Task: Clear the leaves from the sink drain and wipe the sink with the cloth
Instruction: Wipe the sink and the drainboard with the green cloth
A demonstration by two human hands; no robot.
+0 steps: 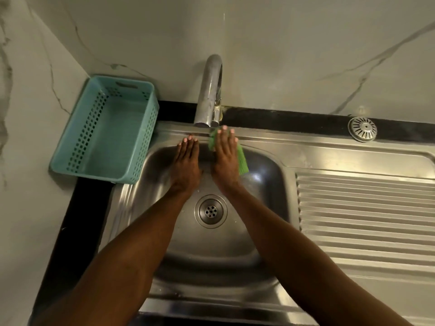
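A teal perforated plastic basket (106, 130) sat at the left. Your left hand (186, 165) lay flat, fingers straight, on the stainless steel sink (270, 182) back wall. Your right hand (226, 158) pressed the green cloth (242, 161) flat beneath the curved chrome tap (209, 90). The round drain (210, 211) showed no leaves. A round metal strainer (362, 128) rested far right.

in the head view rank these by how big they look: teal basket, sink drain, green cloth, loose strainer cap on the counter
1. teal basket
2. sink drain
3. strainer cap, looks slightly smaller than the drain
The green cloth is mostly hidden under the right hand, so unranked.
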